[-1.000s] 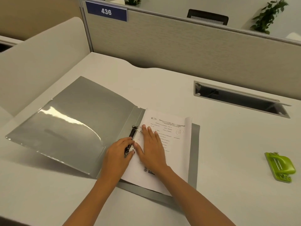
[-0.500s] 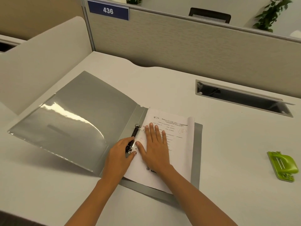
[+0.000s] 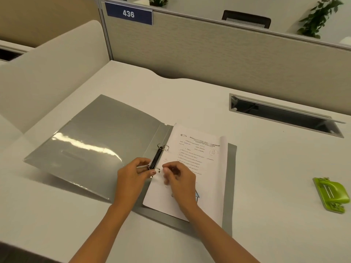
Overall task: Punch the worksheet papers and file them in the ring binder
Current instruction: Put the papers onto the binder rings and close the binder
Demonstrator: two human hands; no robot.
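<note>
White desk (image 3: 266, 177) filling the lower view. Beige fabric partition (image 3: 209, 54) at 12 o'clock, standing along the desk's far edge. Blue sign (image 3: 129, 13) reading 436 on its top at 11 o'clock. Curved pale side divider (image 3: 47, 73) at 10 o'clock. Open grey cable slot (image 3: 281, 115) sunk into the desk at 2 o'clock. Beyond the partition, dark chair back (image 3: 247, 19) at 1 o'clock, leafy plant (image 3: 159, 1) at 12 o'clock, second plant (image 3: 319, 18) at 2 o'clock.
</note>
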